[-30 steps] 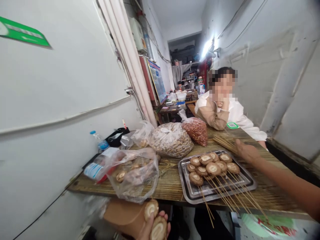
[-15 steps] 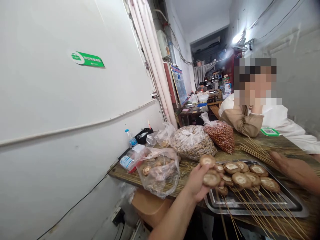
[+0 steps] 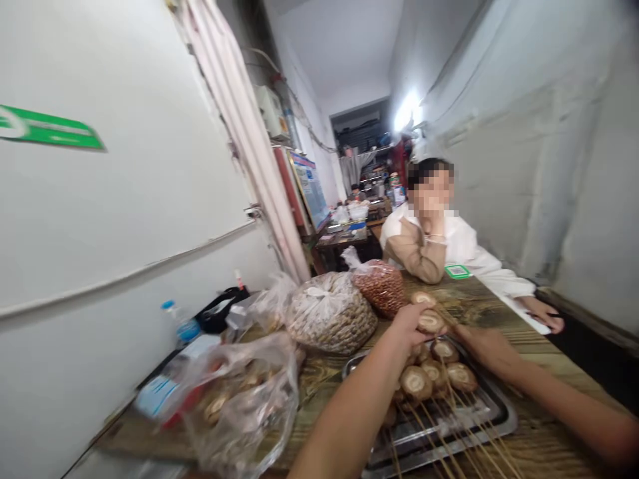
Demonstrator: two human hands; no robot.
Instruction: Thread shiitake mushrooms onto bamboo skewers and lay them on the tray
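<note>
My left hand [image 3: 410, 322] is closed on two brown shiitake mushrooms [image 3: 430, 322], held above the tray with their cut caps facing me. Just to their right is my right hand [image 3: 472, 339], blurred by motion, its fingertips partly hidden behind the mushrooms; whether it grips anything I cannot make out. Below both hands lies a metal tray [image 3: 508, 420] with several skewered shiitake caps [image 3: 416, 382]. Thin wooden skewers [image 3: 439, 436] run from these caps over the tray's near rim.
On the wooden table [image 3: 536, 359] sit a bag of peanuts in shells [image 3: 332, 316], a bag of red peanuts [image 3: 382, 286] and an open plastic bag of mushrooms [image 3: 249, 406]. A water bottle [image 3: 182, 326] stands by the wall. Another person [image 3: 417, 246] sits across the table.
My right hand has come from the loose skewers on the right to beside my left hand. Both mushrooms have stayed in my left hand. The view has turned right.
</note>
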